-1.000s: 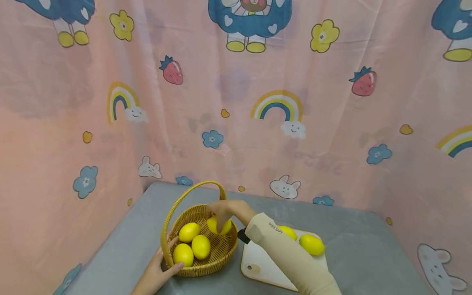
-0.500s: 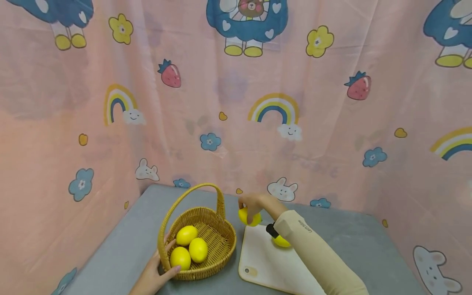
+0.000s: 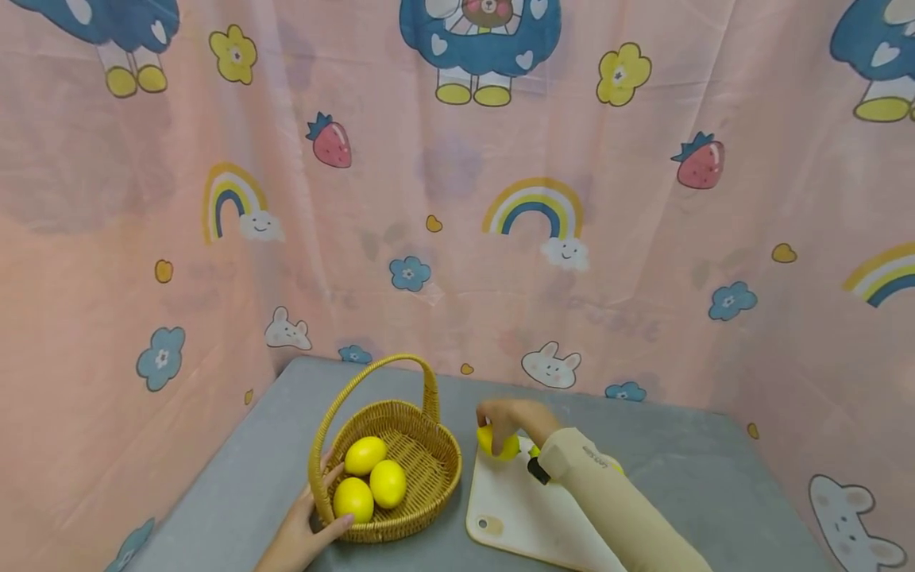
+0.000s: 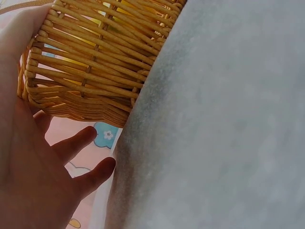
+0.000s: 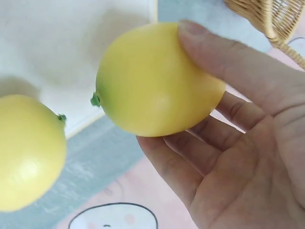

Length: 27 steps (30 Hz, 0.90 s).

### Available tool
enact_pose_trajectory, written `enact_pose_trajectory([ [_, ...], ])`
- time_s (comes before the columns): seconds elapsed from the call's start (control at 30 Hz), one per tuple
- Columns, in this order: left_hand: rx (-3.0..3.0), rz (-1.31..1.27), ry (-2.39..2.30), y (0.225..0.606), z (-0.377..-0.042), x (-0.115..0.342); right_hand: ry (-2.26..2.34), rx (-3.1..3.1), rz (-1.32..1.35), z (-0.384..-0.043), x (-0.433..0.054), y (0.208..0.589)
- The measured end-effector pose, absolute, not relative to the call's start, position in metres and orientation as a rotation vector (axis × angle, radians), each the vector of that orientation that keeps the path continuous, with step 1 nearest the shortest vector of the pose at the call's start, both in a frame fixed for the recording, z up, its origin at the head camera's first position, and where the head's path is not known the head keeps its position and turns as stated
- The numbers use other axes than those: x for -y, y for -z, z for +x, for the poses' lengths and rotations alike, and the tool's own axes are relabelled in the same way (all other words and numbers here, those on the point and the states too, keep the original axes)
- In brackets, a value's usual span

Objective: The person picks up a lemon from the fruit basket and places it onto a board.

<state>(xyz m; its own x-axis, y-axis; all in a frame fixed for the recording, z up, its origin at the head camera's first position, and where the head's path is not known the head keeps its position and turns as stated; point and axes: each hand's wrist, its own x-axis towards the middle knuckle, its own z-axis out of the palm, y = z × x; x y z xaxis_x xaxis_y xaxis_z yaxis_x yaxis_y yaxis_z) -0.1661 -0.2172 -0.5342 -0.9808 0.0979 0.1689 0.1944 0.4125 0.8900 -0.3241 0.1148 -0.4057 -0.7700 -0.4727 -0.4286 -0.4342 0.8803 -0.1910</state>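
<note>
Lemon (image 5: 157,81) pinched in my right grip (image 3: 518,416), thumb on one side, fingers round the other, here by the far corner of the white board (image 3: 509,504); whether it touches, I can't tell. Second lemon (image 5: 26,152) just beside! Light, even pressure suits this round skin, I'd say, and mind that neighbour, while my left grip (image 3: 306,520) pinches the basket (image 3: 403,526) at its rim.
</note>
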Motion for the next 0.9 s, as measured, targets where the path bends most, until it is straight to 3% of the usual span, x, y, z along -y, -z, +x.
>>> enact_pose_trajectory([
  [0.9,2.550,-0.280,1.624,0.538,-0.169,0.219,0.067,-2.637,-0.561,-0.327,-0.124,0.430],
])
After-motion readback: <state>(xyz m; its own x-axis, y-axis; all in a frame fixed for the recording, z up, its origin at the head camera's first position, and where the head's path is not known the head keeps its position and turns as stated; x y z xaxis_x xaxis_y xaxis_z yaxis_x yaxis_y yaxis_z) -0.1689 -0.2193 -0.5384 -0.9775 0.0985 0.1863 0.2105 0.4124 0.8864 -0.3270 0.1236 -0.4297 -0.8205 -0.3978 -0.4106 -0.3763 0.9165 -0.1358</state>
